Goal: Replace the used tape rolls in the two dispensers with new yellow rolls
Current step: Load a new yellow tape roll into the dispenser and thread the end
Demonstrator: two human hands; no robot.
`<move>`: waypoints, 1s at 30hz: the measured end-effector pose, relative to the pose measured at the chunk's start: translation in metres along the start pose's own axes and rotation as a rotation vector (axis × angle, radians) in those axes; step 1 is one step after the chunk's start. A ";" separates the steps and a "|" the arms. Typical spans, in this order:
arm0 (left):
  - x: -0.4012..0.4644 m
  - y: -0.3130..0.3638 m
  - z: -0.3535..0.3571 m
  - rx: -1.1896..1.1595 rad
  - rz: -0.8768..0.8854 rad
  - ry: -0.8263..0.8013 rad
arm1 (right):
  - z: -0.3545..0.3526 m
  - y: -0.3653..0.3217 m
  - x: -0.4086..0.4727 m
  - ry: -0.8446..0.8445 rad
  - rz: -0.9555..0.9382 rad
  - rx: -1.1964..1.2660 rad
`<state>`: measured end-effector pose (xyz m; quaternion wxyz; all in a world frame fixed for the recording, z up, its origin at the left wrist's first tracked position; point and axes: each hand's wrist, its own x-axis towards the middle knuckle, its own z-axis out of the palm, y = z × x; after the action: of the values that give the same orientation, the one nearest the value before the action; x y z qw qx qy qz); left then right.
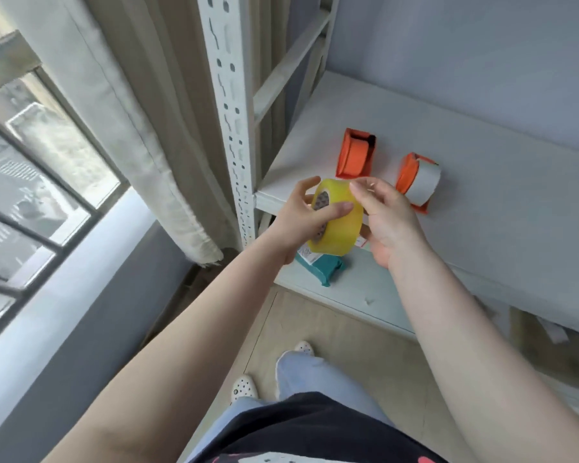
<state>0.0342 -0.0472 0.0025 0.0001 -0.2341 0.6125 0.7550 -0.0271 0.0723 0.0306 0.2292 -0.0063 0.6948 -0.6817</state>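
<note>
Past our forearms (214, 312), our left hand (301, 218) gripped the yellow roll (340, 225); our right hand (388, 218) clasped its far side.

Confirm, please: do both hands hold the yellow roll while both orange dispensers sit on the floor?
No: in the head view the left dispenser and right dispenser sit on the white shelf, not the floor. Left hand and right hand hold the yellow roll.

storeroom: slotted metal shelving (229, 105) beside a curtained window (30, 155).
</note>
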 end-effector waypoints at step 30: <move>0.171 0.030 0.034 0.248 -0.083 0.145 | -0.043 -0.031 0.121 0.340 -0.136 0.219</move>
<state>-0.1384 -0.0724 -0.0254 0.0157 -0.3113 0.6893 0.6540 -0.1593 0.0721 0.0214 0.0615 0.0870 0.6433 -0.7581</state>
